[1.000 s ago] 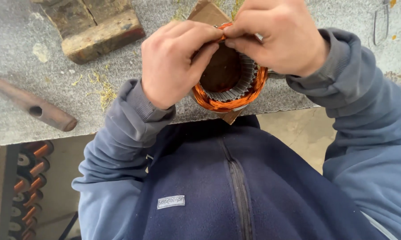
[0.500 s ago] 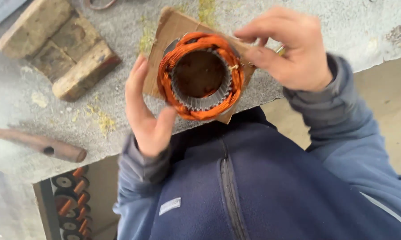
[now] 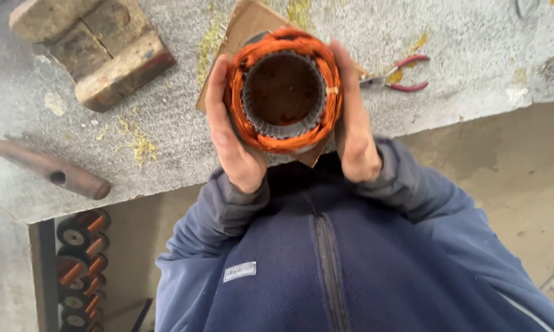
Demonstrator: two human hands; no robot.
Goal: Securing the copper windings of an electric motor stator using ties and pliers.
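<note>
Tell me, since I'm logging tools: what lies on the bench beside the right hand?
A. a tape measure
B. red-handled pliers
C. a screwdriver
B: red-handled pliers lie on the grey bench just past the right hand, which cups the stator.

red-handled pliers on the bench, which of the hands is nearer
Right. The right hand lies just beside the pliers; the left hand is across the copper-wound stator.

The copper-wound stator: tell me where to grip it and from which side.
Grip the stator on its outer wall, palms from opposite sides, as the left hand and right hand do. Its round body suits flat palms; likely avoid pressing the orange windings on the rim.
</note>
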